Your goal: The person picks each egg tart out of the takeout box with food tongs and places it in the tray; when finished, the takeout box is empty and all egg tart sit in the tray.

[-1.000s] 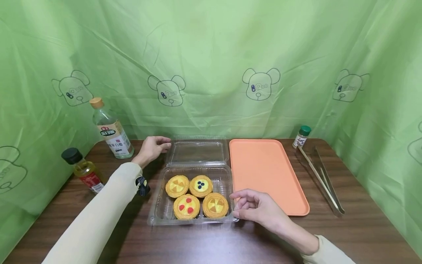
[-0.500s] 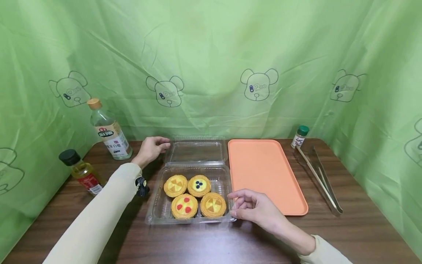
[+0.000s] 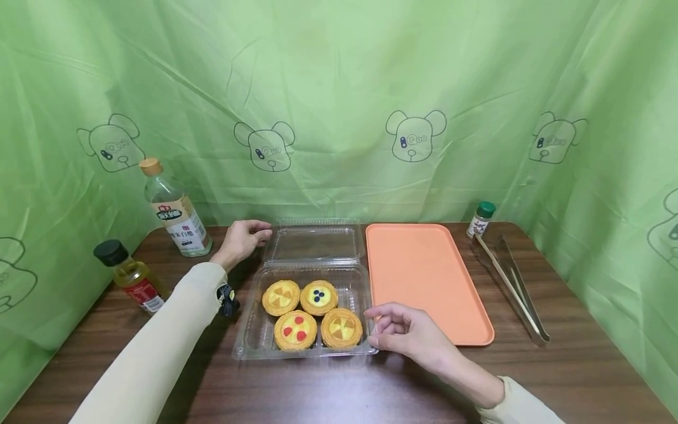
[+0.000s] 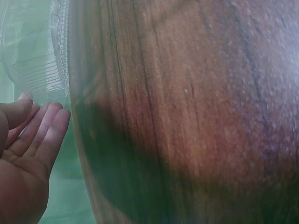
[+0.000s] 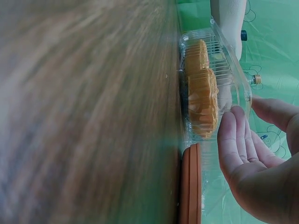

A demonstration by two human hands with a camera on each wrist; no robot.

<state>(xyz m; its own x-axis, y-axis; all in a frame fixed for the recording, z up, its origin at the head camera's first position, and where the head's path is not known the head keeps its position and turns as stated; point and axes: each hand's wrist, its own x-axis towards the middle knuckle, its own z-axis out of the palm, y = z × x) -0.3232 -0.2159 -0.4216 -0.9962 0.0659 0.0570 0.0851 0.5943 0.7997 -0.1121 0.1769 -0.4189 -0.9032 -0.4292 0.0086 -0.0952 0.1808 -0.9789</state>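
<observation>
An open clear plastic clamshell container lies on the table, its lid folded back flat behind the base. Several egg tarts sit inside: a tart with blue dots, a tart with red dots and tarts with tan wedges. At the lid's left edge, my left hand pinches the rim with thumb and fingers. My right hand grips the base's front right corner, the thumb and fingers on either side of the rim in the right wrist view.
Right of the container lies an orange tray. Metal tongs and a green-capped shaker are farther right. On the left stand a vinegar bottle and a black-capped bottle. A green curtain surrounds the table.
The whole head view has shifted very slightly to the left. Both hands keep their places on the container and lid.
</observation>
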